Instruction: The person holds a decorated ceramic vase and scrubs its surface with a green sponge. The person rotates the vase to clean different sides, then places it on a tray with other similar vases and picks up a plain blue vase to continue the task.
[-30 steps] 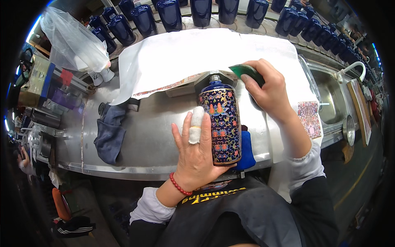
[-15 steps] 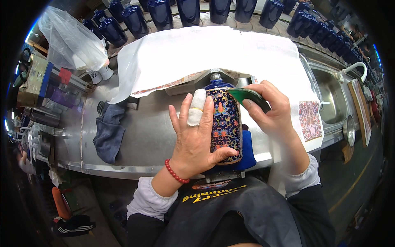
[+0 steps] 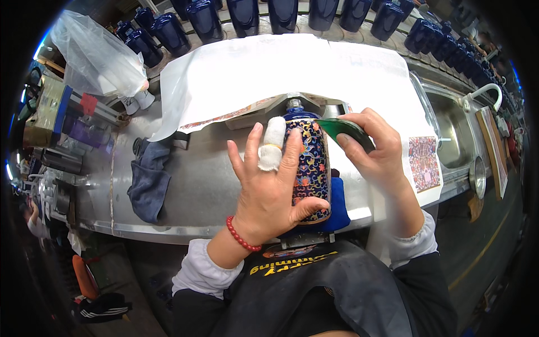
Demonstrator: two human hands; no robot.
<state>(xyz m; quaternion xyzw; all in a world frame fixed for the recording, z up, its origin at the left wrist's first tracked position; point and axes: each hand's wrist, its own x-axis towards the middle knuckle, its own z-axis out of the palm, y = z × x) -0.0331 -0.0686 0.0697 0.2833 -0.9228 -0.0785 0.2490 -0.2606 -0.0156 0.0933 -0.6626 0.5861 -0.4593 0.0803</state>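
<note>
Bottle [image 3: 310, 168] lengthwise, neck seemingly away.

Steel bench in a cluttered workshop

A white sheet [image 3: 292, 67] covers the metal bench [image 3: 185, 196]; a steel sink [image 3: 452, 132] with a white tap [image 3: 483, 92] sits at its right end, dark blue bottles [image 3: 247, 14] line the far edge, dim floor [image 3: 483, 247] below.

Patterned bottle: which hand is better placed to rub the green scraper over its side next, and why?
Right. The right hand already holds the green scraper against the patterned bottle; the left hand cradles the bottle.
</note>
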